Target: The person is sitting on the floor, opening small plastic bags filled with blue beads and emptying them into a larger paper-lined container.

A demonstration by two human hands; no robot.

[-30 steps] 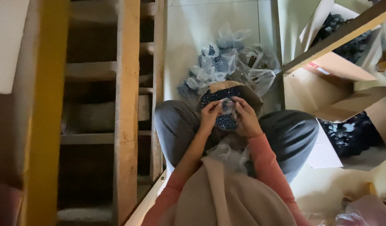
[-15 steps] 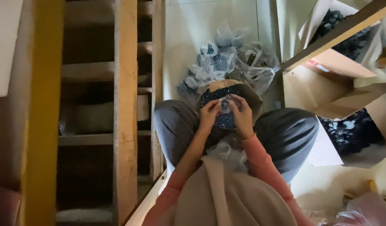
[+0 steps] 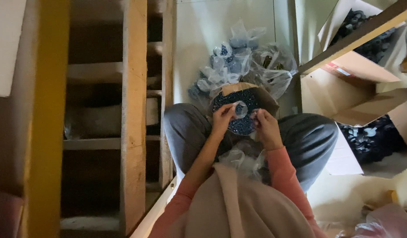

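Note:
I sit with grey-trousered knees apart. Between them stands a small cardboard box (image 3: 265, 94) full of tiny dark blue pieces (image 3: 243, 125). My left hand (image 3: 222, 120) and my right hand (image 3: 266, 128) are raised together over that box. Between their fingertips they hold a small clear plastic bag (image 3: 241, 109) with a few dark pieces in it. Crumpled clear plastic (image 3: 244, 158) lies in my lap below the hands.
A heap of filled clear bags (image 3: 243, 59) lies on the pale floor beyond the box. Wooden racking (image 3: 134, 110) with a yellow post (image 3: 47, 132) stands to the left. Open cardboard boxes (image 3: 358, 88) with dark parts (image 3: 373, 139) sit at the right under a slanted wooden beam (image 3: 358, 37).
Both hands have stayed over the box, with small finger movements on the little bag; the view has shifted slightly.

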